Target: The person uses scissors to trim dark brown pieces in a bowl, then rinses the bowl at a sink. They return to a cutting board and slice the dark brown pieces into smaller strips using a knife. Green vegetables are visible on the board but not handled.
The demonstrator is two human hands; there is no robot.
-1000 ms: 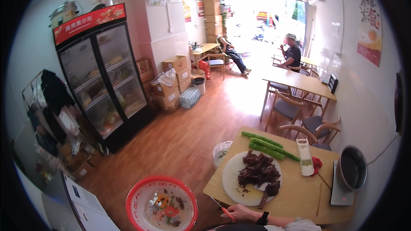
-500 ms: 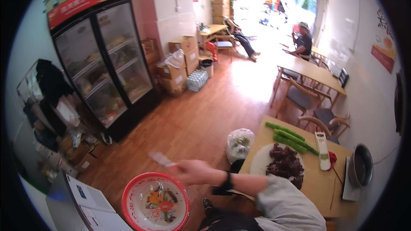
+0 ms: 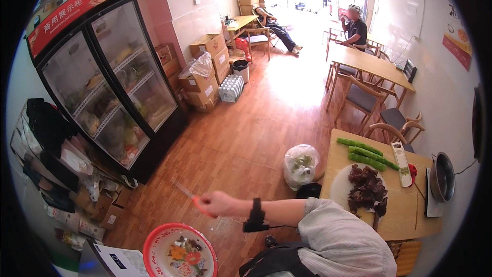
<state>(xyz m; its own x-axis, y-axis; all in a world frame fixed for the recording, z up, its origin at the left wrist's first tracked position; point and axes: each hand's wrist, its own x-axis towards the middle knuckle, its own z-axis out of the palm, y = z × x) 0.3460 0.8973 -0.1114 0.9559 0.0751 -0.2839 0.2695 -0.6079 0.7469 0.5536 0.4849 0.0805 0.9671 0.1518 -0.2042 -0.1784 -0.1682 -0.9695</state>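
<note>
Nearest is the red-rimmed enamel basin [image 3: 149, 249], with dark scraps over its flowered bottom; its deep wall likely serves to contain them. Just beyond its rim, the right hand [image 3: 219, 204] is wrapped around the orange-red handle of a thin-bladed knife [image 3: 192, 196], the blurred blade aimed away from the body, probably to hold the edge clear of it. Of the two hands only this one shows; how the left hand is posed I cannot tell.

Beyond the basin and to its right, a white plastic bag [image 3: 292, 177] with greens stands on the floor. Farther right of the basin is the bench [image 3: 405, 218], where a round white board [image 3: 339, 192] bears dark meaty pieces [image 3: 366, 187], presumably to spare the wood. Green stalks [image 3: 368, 162] and a white slicer [image 3: 402, 164] lie farther from the basin than the board. A metal pan [image 3: 445, 177] sits farthest right of the basin, perhaps placed there for the cord by the wall.

Well beyond the basin, leftward, stands a glass-doored fridge [image 3: 113, 79].
</note>
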